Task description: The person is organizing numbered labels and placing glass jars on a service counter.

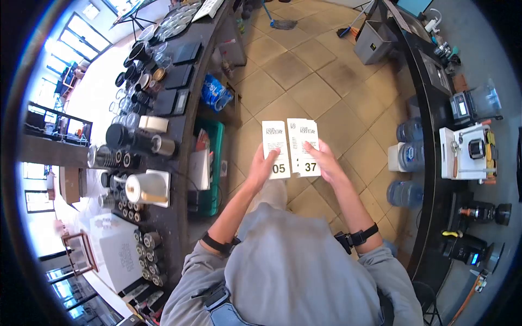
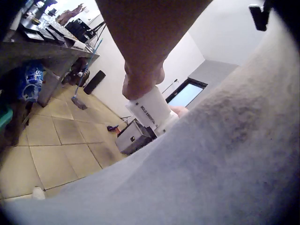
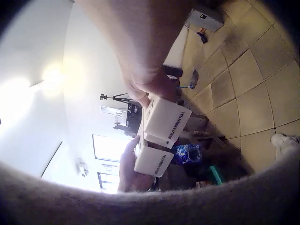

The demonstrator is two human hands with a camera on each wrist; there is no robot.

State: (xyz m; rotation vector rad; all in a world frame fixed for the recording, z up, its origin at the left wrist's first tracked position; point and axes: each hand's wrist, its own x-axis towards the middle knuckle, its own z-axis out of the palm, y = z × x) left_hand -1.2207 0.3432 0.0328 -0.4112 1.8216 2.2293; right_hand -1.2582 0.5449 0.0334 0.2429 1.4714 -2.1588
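My left hand (image 1: 262, 166) holds a tall white printed card (image 1: 273, 136) by its lower left side, thumb on the front; the number 05 shows at its bottom. In my right hand (image 1: 327, 163) is a stack of similar white cards (image 1: 302, 149) with 37 on the front one, its upper edges slightly fanned and the thumb pressed on its face. Both lots stand side by side in front of my body, a narrow gap between them. Black lettering marks the undersides of the right-hand cards (image 3: 167, 119) and left-hand cards (image 3: 152, 161) in the right wrist view.
A dark counter (image 1: 182, 130) on the left bears jars, scales and a kettle (image 1: 144, 188). Below it are a green crate (image 1: 216, 168) and blue bag (image 1: 216, 93). At right, water jugs (image 1: 405, 194) stand beneath another counter (image 1: 432, 130). A mop (image 1: 283, 24) lies ahead.
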